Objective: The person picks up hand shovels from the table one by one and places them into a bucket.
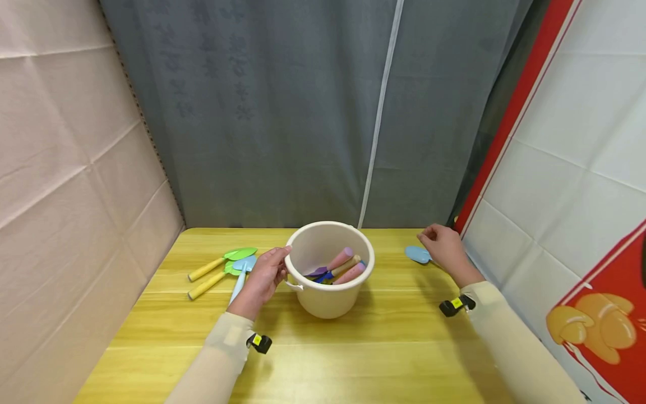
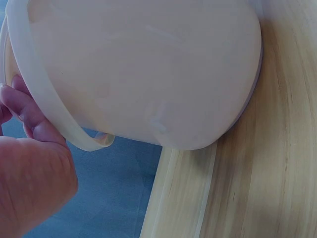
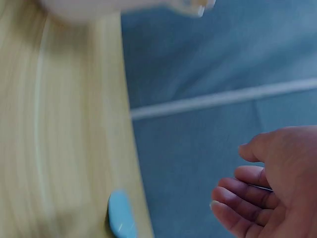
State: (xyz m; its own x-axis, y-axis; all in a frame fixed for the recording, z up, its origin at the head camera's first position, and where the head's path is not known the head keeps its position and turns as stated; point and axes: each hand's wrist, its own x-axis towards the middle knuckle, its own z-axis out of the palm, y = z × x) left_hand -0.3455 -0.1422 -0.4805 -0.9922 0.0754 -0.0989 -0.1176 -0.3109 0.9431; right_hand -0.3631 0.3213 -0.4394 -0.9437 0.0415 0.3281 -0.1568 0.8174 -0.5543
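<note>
A cream bucket (image 1: 328,303) stands upright on the table, with small tools inside showing pink handles (image 1: 349,274), a tan handle (image 1: 345,266) and purple and blue parts. My left hand (image 1: 263,276) grips the bucket's rim on its left side; in the left wrist view its fingers (image 2: 30,109) curl at the rim beside the bucket handle (image 2: 101,141). To the right, my right hand (image 1: 446,249) hovers by a light-blue shovel (image 1: 418,255), fingers loosely bent and holding nothing. The right wrist view shows that shovel's blade (image 3: 121,215) on the wood, apart from the fingers.
Left of the bucket lie two shovels with green blades and yellow handles (image 1: 207,269), plus a light-blue one (image 1: 239,285) partly behind my left hand. A grey curtain (image 1: 282,123) hangs along the table's (image 1: 333,359) back edge. White cloth walls (image 1: 565,185) flank both sides.
</note>
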